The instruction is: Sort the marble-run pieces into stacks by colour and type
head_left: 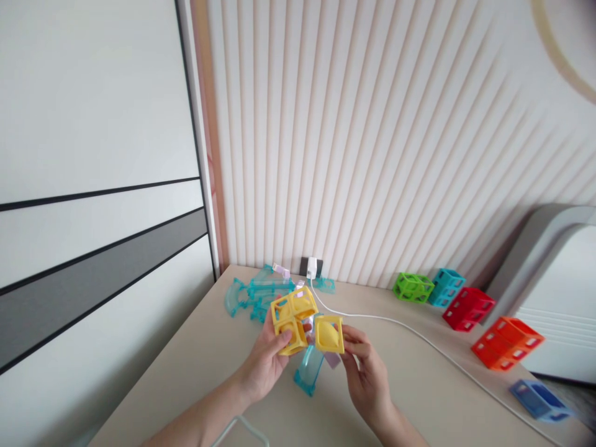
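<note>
The yellow block cluster (291,305) and the single yellow cube (328,336) look like smooth, opaque plastic with a slight sheen. The curved teal piece (308,371) is clear, see-through plastic, glossy along its edges. The green block (413,287), red block (468,308) and orange block (506,341) appear to be solid-coloured moulded plastic. A smooth white plastic charger (311,267) carries a plastic-sheathed cable (372,316). The desk (405,379) is smooth and matt; the wall panel (321,155) is ribbed, its material unclear.

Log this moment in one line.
left hand: holding larger yellow piece | right hand: holding smaller yellow piece | red block: on table, right side | white cable: across table
</note>
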Motion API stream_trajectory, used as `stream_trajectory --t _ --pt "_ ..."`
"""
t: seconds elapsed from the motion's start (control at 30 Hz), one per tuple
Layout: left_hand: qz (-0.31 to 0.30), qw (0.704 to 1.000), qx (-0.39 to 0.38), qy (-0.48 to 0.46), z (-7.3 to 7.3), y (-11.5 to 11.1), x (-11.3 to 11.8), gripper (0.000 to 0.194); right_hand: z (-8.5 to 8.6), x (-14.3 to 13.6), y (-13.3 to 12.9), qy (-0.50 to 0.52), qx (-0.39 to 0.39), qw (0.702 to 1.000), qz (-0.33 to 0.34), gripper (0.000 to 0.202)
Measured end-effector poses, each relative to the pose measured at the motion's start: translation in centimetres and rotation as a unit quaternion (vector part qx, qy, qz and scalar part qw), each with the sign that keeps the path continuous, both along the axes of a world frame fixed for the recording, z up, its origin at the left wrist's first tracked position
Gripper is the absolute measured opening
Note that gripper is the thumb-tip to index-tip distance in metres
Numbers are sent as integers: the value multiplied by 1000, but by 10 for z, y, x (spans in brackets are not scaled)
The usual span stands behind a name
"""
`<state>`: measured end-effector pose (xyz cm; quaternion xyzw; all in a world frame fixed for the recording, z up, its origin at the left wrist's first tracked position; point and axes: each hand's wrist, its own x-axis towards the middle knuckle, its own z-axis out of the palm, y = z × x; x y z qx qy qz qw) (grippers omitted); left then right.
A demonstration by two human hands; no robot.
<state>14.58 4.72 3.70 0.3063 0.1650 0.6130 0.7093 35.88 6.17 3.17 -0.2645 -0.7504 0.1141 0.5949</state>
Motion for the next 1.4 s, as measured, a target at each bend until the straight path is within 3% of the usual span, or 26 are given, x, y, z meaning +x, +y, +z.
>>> stream_trajectory --t 0.17,0.4,0.53,0.7,0.77,0.9,0.97,1.1,1.27,1.4 --pt "-13 1000 0 6 -1 -2 2 88 2 -4 -1 -24 -5 1000 -13 12" --pt "-11 1000 24 8 -6 0 1 91 0 -4 -1 -69 -1 997 26 12" --pt "3 1000 22 10 -5 0 0 93 1 -1 -3 -89 -37 994 59 11" --pt "-6 999 27 22 -3 -1 1 101 -2 -1 -5 -31 -72 997 30 9" --pt "-4 999 24 25 -3 -1 1 103 -4 -3 -6 -3 -90 996 16 18" --pt "20 1000 9 21 -3 -2 1 105 -7 -4 -7 -2 -137 990 31 59" --pt "29 999 7 17 -3 -2 1 106 -5 -3 -7 -20 -154 987 43 64" --pt "42 999 8 13 -2 -1 -1 105 5 -6 -7 -52 -185 979 62 43" --pt "53 998 12 31 -5 0 0 110 6 -13 -8 1 -241 966 90 23" --pt "34 996 32 70 -10 -2 1 114 3 -14 -5 -24 -222 972 65 19"
